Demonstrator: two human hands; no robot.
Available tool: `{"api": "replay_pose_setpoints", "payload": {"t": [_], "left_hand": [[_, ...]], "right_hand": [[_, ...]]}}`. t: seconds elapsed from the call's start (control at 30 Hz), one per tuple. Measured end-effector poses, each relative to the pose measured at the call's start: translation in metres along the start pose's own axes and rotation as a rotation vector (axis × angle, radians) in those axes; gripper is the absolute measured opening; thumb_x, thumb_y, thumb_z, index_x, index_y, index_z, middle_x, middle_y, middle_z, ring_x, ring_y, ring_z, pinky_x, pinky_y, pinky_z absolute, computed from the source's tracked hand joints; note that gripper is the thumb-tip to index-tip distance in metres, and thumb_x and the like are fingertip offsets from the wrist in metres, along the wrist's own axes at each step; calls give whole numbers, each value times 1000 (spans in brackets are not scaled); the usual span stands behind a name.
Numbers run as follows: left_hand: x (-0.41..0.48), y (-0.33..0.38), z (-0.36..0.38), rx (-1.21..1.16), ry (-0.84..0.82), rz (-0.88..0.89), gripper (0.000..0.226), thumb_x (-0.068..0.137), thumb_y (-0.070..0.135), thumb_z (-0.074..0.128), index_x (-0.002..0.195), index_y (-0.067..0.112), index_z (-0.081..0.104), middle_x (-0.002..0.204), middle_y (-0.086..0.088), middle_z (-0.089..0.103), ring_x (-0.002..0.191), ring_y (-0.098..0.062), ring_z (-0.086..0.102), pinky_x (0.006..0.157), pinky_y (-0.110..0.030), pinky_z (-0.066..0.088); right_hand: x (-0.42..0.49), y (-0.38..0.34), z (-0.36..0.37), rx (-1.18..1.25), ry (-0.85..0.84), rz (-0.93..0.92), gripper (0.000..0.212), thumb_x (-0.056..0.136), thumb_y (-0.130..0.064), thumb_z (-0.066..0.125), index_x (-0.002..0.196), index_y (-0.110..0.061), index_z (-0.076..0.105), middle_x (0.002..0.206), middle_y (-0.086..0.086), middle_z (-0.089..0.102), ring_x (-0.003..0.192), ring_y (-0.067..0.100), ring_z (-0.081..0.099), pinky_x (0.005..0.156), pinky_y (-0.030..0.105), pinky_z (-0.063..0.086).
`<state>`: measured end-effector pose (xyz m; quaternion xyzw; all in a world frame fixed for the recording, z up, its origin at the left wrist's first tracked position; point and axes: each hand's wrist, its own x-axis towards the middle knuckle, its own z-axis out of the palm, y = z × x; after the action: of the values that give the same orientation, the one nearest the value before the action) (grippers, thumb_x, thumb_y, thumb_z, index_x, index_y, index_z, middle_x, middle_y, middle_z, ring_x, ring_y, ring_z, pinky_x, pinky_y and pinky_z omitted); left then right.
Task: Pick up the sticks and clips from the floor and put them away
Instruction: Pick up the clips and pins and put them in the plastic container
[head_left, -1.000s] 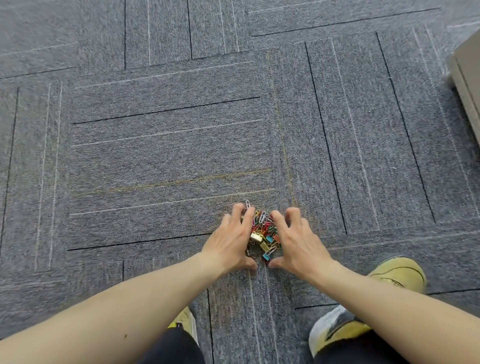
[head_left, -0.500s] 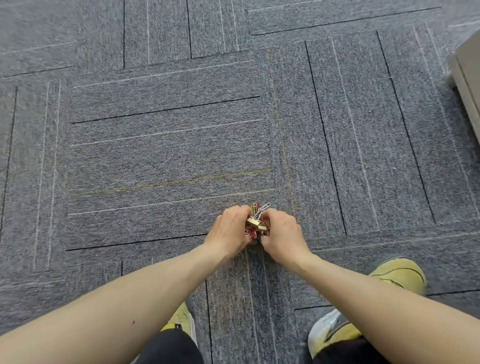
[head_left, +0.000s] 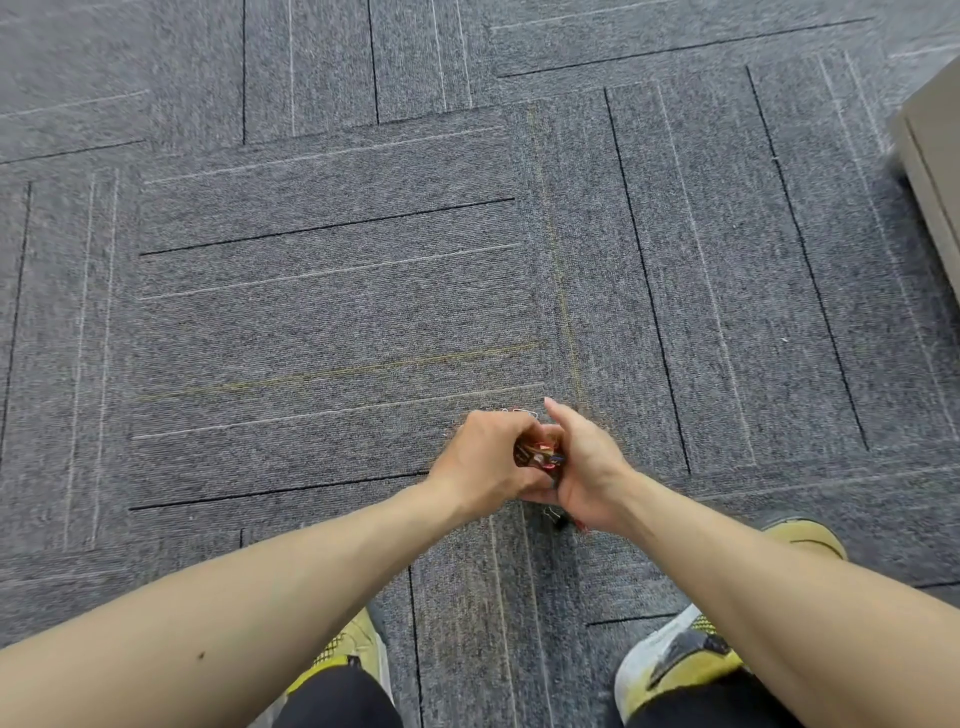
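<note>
A bunch of coloured paper clips and small binder clips (head_left: 537, 453) is cupped between my two hands just above the grey carpet. My left hand (head_left: 485, 462) curls around the bunch from the left. My right hand (head_left: 584, 467) presses against it from the right, thumb raised. Most of the clips are hidden by my fingers. A silver paper clip (head_left: 522, 413) pokes out at the far side of my hands. One or two loose clips (head_left: 558, 517) lie on the carpet under my right wrist. No sticks are in view.
Grey carpet tiles (head_left: 322, 312) with black and white lines cover the floor. A beige box or furniture edge (head_left: 930, 150) stands at the right edge. My two yellow shoes (head_left: 680, 660) are at the bottom, close to my arms.
My hands went from spread flat around the clip pile to closed together on it, and have lifted the bunch slightly and drawn it toward me. A few clips stay on the carpet.
</note>
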<state>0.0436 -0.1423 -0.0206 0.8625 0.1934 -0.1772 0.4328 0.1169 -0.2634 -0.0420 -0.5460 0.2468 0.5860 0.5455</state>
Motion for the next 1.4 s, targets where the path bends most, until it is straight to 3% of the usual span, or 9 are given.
{"api": "replay_pose_setpoints", "payload": {"t": [0.13, 0.3, 0.43, 0.5, 0.63, 0.77, 0.97, 1.13, 1.4], "left_hand": [[-1, 12, -7, -69, -111, 124, 48, 68, 20, 89, 112, 20, 70, 103, 7, 73, 87, -4, 68, 85, -21, 55], [-2, 23, -19, -196, -200, 287, 36, 84, 9, 74, 118, 17, 67, 106, 7, 71, 84, -11, 74, 75, -33, 61], [4, 19, -30, -149, 164, 384, 13, 91, 19, 66, 101, 11, 68, 89, 6, 70, 54, -10, 64, 44, -27, 53], [8, -1, -33, -13, 337, 321, 20, 91, 29, 65, 102, 12, 66, 95, 5, 66, 65, -7, 64, 56, -26, 58], [-10, -50, -32, 368, 56, 96, 62, 77, 59, 67, 121, 18, 57, 120, 3, 56, 100, -12, 59, 95, -33, 54], [-35, -63, -19, 489, -207, -19, 79, 70, 51, 78, 134, 21, 44, 128, 4, 53, 110, -17, 59, 98, -31, 50], [-12, -44, 3, 306, -7, -73, 88, 75, 34, 81, 146, 18, 32, 127, -5, 55, 100, -25, 63, 93, -44, 52], [6, -22, 10, 362, -38, -24, 110, 64, 37, 88, 150, 23, 21, 141, -7, 30, 102, -27, 60, 92, -46, 54], [12, -14, 14, 415, -107, 57, 59, 78, 33, 78, 127, 14, 50, 123, -3, 51, 106, -23, 60, 96, -37, 52]], "right_hand": [[-2, -3, -8, 132, -25, 42, 36, 93, -45, 60, 95, -11, 72, 85, 14, 71, 73, 27, 70, 61, 37, 58], [0, -9, -17, 120, 14, 28, 29, 81, -35, 71, 98, -12, 74, 111, 14, 68, 101, 29, 62, 54, 31, 50], [-2, -14, -20, 122, -6, 52, 17, 86, -25, 65, 94, -11, 64, 75, 8, 65, 58, 16, 58, 37, 23, 43], [-1, -15, -27, 148, 9, 63, 13, 86, -24, 63, 84, -14, 55, 67, 4, 59, 49, 14, 52, 32, 21, 38], [2, -15, -40, 176, 74, 23, 14, 87, -22, 62, 90, -13, 52, 68, 7, 59, 48, 15, 51, 30, 21, 36], [3, -15, -48, 201, 92, 6, 16, 86, -20, 63, 93, -13, 50, 69, 8, 59, 50, 17, 50, 30, 22, 35], [0, -18, -42, 172, 94, 1, 11, 86, -21, 61, 85, -15, 52, 63, 6, 59, 47, 16, 51, 33, 19, 33], [1, -21, -46, 174, 101, -27, 10, 86, -21, 61, 85, -16, 52, 64, 6, 58, 48, 15, 49, 32, 19, 32], [-5, -24, -44, 178, 121, -47, 12, 88, -21, 59, 78, -15, 54, 61, 5, 58, 48, 16, 49, 35, 18, 32]]}}
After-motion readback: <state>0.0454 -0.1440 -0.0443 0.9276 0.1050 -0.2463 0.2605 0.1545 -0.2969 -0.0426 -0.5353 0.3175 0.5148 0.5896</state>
